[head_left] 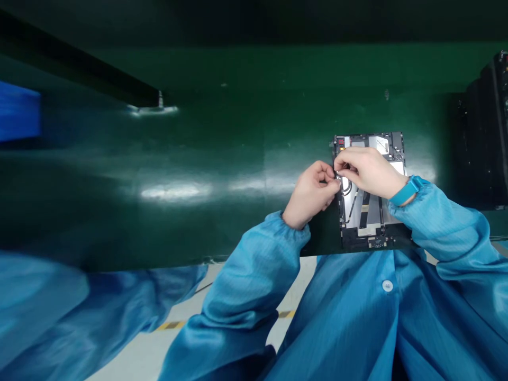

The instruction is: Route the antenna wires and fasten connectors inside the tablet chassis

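An opened tablet chassis [371,211] lies flat on the green work surface [198,159], with silver shielding and black frame parts showing. My left hand [311,193] sits at the chassis's left edge, fingers curled in a pinch. My right hand [367,169] rests over the upper half of the chassis, fingers bent and pressed toward the same spot on the left edge. Both hands meet on something small there that I cannot make out. A blue band [405,191] circles my right wrist. Both arms wear blue smock sleeves.
A dark black unit [482,143] stands at the right edge of the surface. A black rail [79,69] runs diagonally at the back left. A blue blurred shape [18,111] is at far left. Another blue-clad sleeve [59,307] fills the lower left. Pale floor with a yellow stripe [170,325] shows below.
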A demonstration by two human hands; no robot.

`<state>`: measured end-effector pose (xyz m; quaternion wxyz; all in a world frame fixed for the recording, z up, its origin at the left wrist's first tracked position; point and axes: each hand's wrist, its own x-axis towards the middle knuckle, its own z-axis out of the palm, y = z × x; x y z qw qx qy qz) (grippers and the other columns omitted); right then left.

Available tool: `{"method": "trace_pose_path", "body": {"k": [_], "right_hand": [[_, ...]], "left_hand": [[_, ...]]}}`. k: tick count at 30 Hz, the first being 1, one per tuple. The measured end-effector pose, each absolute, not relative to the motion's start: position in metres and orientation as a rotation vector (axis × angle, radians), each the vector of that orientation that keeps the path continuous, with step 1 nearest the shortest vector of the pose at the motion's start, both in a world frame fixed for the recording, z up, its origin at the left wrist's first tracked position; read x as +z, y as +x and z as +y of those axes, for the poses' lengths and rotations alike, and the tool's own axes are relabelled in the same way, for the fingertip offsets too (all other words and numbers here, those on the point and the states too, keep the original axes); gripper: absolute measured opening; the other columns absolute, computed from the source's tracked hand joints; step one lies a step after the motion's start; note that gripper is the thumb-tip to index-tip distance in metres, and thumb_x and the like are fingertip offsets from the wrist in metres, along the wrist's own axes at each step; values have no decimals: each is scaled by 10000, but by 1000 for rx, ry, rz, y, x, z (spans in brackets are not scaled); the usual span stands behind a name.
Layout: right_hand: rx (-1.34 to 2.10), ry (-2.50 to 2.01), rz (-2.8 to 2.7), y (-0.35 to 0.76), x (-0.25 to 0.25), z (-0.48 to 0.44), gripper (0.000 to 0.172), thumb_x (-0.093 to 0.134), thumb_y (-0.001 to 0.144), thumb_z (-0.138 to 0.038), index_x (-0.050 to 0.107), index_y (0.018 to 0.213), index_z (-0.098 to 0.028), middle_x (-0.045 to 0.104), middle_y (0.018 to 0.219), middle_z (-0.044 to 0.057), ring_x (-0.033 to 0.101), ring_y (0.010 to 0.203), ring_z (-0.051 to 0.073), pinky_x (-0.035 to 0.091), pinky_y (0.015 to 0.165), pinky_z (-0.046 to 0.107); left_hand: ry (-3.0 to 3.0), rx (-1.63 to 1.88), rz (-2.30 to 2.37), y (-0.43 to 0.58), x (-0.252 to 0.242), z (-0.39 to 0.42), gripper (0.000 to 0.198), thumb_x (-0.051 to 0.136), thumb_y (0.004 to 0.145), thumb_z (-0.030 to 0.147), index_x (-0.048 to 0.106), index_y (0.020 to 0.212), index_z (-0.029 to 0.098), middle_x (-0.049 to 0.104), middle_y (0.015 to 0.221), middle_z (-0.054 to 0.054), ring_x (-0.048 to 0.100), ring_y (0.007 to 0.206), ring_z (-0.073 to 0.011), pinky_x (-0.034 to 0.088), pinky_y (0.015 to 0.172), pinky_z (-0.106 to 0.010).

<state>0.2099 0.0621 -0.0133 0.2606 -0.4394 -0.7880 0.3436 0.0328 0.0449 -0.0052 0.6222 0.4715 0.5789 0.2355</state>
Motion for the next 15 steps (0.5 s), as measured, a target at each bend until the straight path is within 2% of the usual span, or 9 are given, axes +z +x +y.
{"method": "trace_pose_path", "body": {"k": [9,15], "right_hand": [[909,-1194,-2124,210,-14,62,180,555,892,-41,678,900,-171,667,895,40,571,822,185,406,773,293],[775,-1316,-2047,210,-14,69,176,581,883,-51,678,900,-196,693,914,35,593,881,210,426,828,334]], "left_hand": [[1048,489,1327,36,-1,51,281,607,650,115,410,805,241,455,463,147,398,309,-60,283,302,-153],[1033,439,1316,40,4,61,334,573,615,41,383,797,247,417,421,158,358,296,-56,247,313,-150]]}}
